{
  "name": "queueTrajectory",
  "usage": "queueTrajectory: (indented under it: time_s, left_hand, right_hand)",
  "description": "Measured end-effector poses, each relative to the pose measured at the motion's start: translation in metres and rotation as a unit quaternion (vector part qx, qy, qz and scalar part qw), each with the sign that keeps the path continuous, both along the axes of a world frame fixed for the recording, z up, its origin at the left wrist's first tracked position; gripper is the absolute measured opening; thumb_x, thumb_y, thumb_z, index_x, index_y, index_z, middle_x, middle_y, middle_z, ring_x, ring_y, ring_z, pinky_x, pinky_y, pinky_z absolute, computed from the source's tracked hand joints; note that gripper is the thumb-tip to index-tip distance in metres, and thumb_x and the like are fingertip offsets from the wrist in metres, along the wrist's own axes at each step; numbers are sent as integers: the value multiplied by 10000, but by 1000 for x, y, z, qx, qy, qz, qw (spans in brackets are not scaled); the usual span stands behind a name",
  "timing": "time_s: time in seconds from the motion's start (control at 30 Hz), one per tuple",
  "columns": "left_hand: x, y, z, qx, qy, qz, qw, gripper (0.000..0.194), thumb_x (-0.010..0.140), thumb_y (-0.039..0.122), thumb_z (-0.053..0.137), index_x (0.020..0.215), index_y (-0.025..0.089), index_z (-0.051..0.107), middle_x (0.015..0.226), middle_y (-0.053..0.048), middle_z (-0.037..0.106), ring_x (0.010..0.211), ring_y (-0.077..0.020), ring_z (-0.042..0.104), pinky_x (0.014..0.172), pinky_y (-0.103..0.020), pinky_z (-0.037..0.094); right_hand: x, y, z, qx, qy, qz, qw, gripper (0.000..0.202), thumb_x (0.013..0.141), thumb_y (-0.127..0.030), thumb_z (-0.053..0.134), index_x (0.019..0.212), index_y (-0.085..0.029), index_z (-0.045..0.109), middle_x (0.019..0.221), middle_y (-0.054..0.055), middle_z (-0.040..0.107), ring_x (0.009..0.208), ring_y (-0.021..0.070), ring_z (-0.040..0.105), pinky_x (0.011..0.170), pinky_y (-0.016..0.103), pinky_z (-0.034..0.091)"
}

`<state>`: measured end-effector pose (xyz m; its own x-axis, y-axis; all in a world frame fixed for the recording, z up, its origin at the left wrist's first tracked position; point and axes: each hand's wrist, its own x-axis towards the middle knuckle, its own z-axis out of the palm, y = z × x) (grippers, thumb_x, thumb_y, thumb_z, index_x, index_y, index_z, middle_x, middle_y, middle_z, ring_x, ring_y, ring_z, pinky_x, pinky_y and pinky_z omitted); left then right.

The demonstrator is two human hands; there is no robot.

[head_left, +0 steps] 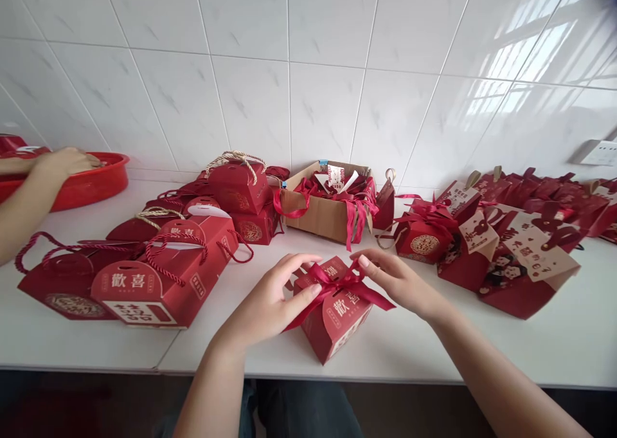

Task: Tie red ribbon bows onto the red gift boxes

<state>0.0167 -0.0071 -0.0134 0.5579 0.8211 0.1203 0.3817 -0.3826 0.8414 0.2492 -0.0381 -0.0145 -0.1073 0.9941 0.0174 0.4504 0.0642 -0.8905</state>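
Note:
A small red gift box [332, 309] with Chinese characters stands near the table's front edge. A dark red ribbon bow [340, 286] is tied across its top. My left hand [277, 293] is at the bow's left side, its thumb on the ribbon and the index finger curved above the left loop; the other fingers are partly hidden. From the right, my right hand [390, 280] pinches the bow's right loop between thumb and index finger. One ribbon tail hangs out to the right, beneath my right hand.
Larger red boxes with rope handles [164, 274] stand at left. Behind is a cardboard box [315, 214] of ribbons and cards. Several finished-looking red boxes [525, 264] crowd the right. Another person's hand [67, 164] reaches into a red basin [91, 190]. A tiled wall [250, 97] closes the back.

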Motion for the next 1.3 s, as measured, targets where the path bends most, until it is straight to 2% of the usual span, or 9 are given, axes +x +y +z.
queueTrajectory:
  time_s: [0.1,0.2,0.4,0.53,0.77,0.93,1.03,1.2,1.3]
  left_hand:
    - [0,1,1,20,7,-12,1000,145,877,331,535,1003,261,547,1067,7,572,909,-143,544,837,-251,438]
    - [-1,2,2,44,17,-18,999,94,860,317,554,851,227,526,924,11,534,820,-132,514,781,-244,428]
    - [4,7,6,31,8,-54,998,95,848,293,561,813,205,573,1081,-21,536,949,-152,544,849,-249,423]
    - [7,9,8,18,-12,-46,999,138,847,321,563,785,199,549,1027,-31,568,975,-181,549,902,-286,410]
    - [15,6,5,-26,-41,-26,998,214,852,368,563,751,199,480,940,-21,570,874,-169,550,785,-276,428]
    - [19,5,1,-50,-54,-26,997,204,827,291,594,713,197,452,928,-10,577,823,-153,542,719,-266,434]
    - [20,6,-1,-56,-50,-22,997,132,814,279,607,772,198,512,890,-7,591,806,-155,553,710,-269,445]
    - [22,4,2,-27,-55,-18,998,123,787,261,634,744,194,541,939,-19,651,916,-187,592,791,-288,457]
    - [25,1,2,-36,-66,7,997,204,785,339,648,697,190,539,884,-25,673,877,-193,611,755,-287,473]
  right_hand:
    - [2,2,-4,-13,25,26,999,406,856,-564,518,841,-165,592,747,14,553,632,123,467,548,251,370]
    - [7,2,-7,40,115,63,991,282,834,-439,627,786,-174,541,744,-9,517,646,106,446,567,239,361]
    - [11,5,-6,7,264,159,951,164,808,-284,683,758,-167,580,766,-1,533,663,102,473,592,239,386]
    - [13,10,-9,-1,320,196,927,136,778,-242,710,771,-172,594,729,-5,562,627,95,483,559,225,383]
    - [9,17,-9,-25,339,180,923,222,754,-175,724,720,-167,505,653,-44,557,553,57,475,527,186,374]
    - [12,20,-10,-43,353,241,903,254,777,-92,675,916,-202,492,690,-66,539,555,42,447,520,162,334]
    - [15,20,-10,-40,369,240,897,278,773,-105,673,974,-209,511,664,-74,499,512,36,372,476,161,264]
    - [12,17,-6,-40,338,214,916,212,773,-168,702,897,-191,532,690,-55,500,526,44,403,489,179,299]
    - [8,17,-6,-40,306,179,934,185,802,-233,695,869,-188,529,618,-74,455,490,39,351,456,174,258]
